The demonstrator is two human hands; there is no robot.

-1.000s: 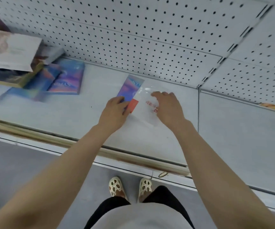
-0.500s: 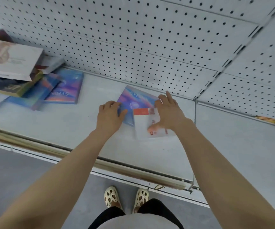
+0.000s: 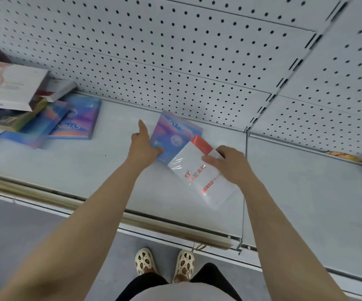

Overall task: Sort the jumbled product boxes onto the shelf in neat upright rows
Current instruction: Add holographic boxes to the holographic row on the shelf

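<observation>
A blue-purple box (image 3: 173,135) leans tilted against the pegboard back at the middle of the shelf. My left hand (image 3: 143,146) grips its lower left corner, index finger pointing up along the box's left edge. In front of it a white box with a red top band (image 3: 199,174) lies tilted on the shelf. My right hand (image 3: 228,164) holds that white box at its right edge, thumb laid across its face. A jumbled pile of boxes (image 3: 23,109) lies at the far left of the shelf.
The grey shelf (image 3: 101,170) has a metal front rail (image 3: 110,216) and a thin wire divider (image 3: 244,192) just right of the white box. A pegboard wall (image 3: 175,61) backs it. An orange-edged item (image 3: 345,156) lies far right. My feet (image 3: 165,262) stand below.
The blue-purple box has been tipped up further against the back wall. The white box has slid nearer the front and turned, with my right hand now at its right edge.
</observation>
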